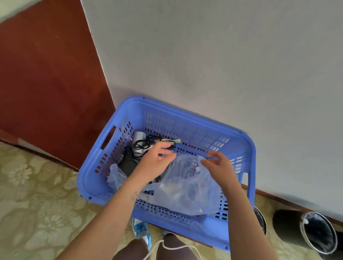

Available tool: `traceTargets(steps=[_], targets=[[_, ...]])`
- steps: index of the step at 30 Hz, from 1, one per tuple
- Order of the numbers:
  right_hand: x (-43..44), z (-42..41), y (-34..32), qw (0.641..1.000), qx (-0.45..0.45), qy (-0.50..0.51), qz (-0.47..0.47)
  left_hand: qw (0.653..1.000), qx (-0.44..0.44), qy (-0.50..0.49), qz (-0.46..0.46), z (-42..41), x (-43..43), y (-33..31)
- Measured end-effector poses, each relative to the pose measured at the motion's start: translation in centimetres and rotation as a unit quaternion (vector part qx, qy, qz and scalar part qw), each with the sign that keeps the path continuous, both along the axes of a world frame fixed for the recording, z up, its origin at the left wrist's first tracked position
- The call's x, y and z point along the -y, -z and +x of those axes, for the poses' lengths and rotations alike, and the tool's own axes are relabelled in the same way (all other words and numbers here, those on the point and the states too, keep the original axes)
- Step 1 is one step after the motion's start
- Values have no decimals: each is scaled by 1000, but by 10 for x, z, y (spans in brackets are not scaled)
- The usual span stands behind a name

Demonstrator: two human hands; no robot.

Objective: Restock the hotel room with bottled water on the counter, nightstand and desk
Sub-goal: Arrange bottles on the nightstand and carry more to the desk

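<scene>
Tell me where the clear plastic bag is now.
Head view: the clear plastic bag lies inside the blue basket, toward its right side, right of the grey hair dryer.

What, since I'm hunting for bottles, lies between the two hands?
A clear plastic bag in the blue basket fills the gap between the left hand and right hand, head view; its contents are unclear.

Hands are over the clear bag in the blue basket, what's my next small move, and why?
Probably spread the clear bag open with left hand and right hand: it lies crumpled, contents unclear; no bottle shows elsewhere in the basket.
</scene>
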State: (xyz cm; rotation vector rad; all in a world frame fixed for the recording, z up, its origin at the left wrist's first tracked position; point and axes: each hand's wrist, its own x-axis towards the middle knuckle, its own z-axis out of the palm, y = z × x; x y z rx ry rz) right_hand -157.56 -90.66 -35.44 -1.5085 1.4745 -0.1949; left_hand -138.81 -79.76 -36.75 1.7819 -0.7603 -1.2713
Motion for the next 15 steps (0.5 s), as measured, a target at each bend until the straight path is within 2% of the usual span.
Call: traceTargets(steps=[2,4,6,8,9,10,13,15], targets=[[14,8,18,999,-25,-29,22,992,34,110,52,1,7,13],[29,18,40,993,-67,-87,34,962,44,247,106,2,12,29],[41,26,62,979,-119,-162,35,904,55,394,155,3,15,48],[52,35,88,955,-171,-239,31,853,69,482,191,1,20,73],[57,38,102,944,-190,-268,37,849,83,485,195,0,24,88],[60,42,115,933,-204,-293,49,862,100,459,192,-1,29,101],[68,48,154,907,-249,-326,96,918,159,319,170,4,50,137],[73,44,178,900,-269,-303,160,913,215,306,164,5,64,160]])
